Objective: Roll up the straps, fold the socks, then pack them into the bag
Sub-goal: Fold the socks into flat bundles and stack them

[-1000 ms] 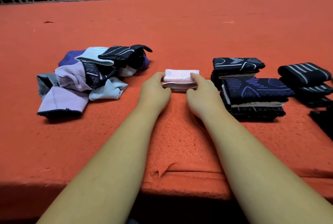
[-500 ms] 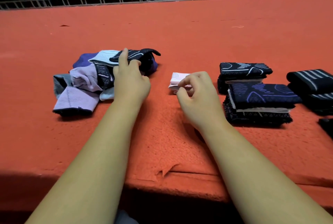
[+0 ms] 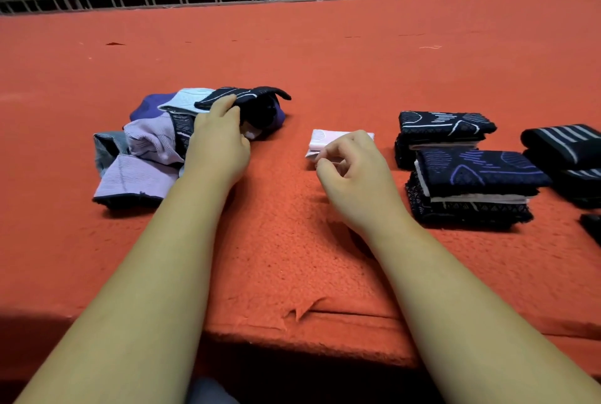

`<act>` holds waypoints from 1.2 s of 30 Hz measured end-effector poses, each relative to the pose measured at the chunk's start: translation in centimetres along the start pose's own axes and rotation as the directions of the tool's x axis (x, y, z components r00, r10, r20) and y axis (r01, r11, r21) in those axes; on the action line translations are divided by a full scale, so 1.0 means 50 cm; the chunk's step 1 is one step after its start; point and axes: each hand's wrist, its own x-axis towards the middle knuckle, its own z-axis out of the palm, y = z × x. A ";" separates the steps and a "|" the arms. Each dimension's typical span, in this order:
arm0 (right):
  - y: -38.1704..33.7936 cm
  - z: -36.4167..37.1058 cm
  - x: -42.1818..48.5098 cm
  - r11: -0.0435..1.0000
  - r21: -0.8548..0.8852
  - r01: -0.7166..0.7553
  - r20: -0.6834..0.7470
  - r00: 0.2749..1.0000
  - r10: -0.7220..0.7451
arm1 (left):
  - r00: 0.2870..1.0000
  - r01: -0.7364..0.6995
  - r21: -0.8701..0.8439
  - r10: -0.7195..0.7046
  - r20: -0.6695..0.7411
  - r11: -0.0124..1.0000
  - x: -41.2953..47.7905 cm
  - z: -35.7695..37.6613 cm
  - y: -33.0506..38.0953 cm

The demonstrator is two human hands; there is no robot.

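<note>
My left hand rests on the pile, left of the middle, fingers straight on a black sock. My right hand pinches the pink sock.

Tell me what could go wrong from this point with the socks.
1. The right hand pinches only the near corner of the folded pink sock; lifting it that way may let the fold spring open.
2. The left hand lies on the black sock atop the tangled loose pile; pulling it could drag neighbours along.
3. The folded dark stack stands close to the right hand; a careless sweep might topple it.
</note>
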 end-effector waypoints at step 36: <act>-0.270 -0.253 -0.231 0.946 0.297 -0.130 0.195 0.978 0.073 | 0.959 0.188 -0.940 0.155 0.238 0.285 -0.343 -0.431 0.195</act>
